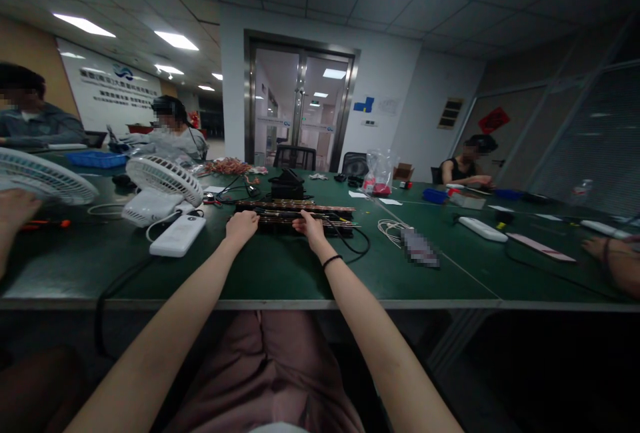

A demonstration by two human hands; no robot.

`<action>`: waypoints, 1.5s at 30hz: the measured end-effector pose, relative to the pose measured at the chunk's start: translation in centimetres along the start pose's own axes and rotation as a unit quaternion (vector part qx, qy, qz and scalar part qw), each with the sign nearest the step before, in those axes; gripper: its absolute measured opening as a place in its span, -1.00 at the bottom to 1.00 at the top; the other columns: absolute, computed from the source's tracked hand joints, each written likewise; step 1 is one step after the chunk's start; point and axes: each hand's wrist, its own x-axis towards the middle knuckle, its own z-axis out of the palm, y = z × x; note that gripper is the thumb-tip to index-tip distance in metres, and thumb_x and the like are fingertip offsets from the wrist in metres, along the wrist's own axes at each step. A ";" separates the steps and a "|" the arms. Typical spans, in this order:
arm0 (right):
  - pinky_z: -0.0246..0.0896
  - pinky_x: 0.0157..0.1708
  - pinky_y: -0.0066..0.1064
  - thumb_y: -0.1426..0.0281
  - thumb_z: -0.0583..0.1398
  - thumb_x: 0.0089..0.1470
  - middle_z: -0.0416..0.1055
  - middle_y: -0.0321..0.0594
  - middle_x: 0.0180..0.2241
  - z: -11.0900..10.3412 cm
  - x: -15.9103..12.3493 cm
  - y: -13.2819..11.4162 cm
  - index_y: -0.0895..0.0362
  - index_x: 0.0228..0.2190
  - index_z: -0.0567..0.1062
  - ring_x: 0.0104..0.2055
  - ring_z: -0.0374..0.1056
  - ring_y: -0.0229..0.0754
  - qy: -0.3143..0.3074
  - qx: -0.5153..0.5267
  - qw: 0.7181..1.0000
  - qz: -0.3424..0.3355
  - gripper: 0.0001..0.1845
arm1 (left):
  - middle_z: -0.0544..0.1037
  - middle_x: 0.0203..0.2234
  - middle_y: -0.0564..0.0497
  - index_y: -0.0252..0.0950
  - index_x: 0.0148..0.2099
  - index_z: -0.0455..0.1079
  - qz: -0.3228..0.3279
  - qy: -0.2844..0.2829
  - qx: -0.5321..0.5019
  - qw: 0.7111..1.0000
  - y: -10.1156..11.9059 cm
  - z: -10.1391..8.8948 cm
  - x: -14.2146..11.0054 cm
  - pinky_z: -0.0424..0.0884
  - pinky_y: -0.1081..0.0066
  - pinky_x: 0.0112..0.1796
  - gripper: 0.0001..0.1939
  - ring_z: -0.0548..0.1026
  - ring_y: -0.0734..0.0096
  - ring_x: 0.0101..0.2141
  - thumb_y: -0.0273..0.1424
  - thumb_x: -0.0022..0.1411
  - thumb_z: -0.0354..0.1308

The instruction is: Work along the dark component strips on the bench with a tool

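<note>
Both of my hands are over a stack of long, dark strips with thin coppery edges on the green table. My left hand is at the left end of the stack, its fingers curled in; whatever they grip is too small to name. To the right, my right hand has its thumb raised and its fingers bent inward around something I cannot make out. Something thin and dark lies between the two hands. A black cable loops out beside my right hand. Behind the stack sits a black object.
To the left stand a white fan and a white power bank. A blurred phone with a coiled white cable lies to the right. Farther back are a heap of coppery wire and a clear plastic bag. Other people sit around the table.
</note>
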 end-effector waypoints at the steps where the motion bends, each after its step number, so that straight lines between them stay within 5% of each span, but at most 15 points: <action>1: 0.28 -0.61 -0.58 0.50 0.13 0.27 0.44 -0.28 -0.66 0.0 0.0 0.0 0.19 -0.48 0.40 -0.66 0.37 -0.33 0.005 -0.002 1.000 0.004 -0.75 | 0.62 -0.14 -0.19 -0.23 -0.15 0.55 0.001 -0.001 0.001 1.000 0.1 0.0 0.0 0.45 0.32 -0.16 -0.63 0.57 0.06 -0.06 -0.26 0.42 -0.09; 33: 0.28 -0.60 -0.59 0.47 0.17 0.24 0.43 -0.24 -0.64 -0.3 0.1 0.0 0.19 -0.47 0.40 -0.64 0.35 -0.33 0.045 0.001 0.997 0.059 -0.79 | 0.63 -0.18 -0.12 -0.20 -0.27 0.52 0.036 -0.003 0.016 0.999 0.3 0.2 0.0 0.42 0.38 -0.18 -0.63 0.57 0.15 -0.12 -0.18 0.41 -0.05; 45: 0.28 -0.61 -0.58 0.47 0.17 0.23 0.43 -0.24 -0.64 -0.2 0.0 -0.1 0.21 -0.46 0.41 -0.63 0.35 -0.32 0.052 -0.001 0.997 0.063 -0.80 | 0.63 -0.16 -0.19 -0.20 -0.13 0.56 -0.013 0.015 -0.002 1.000 -0.1 0.1 -0.1 0.46 0.27 -0.15 -0.66 0.58 0.05 -0.08 -0.39 0.36 -0.07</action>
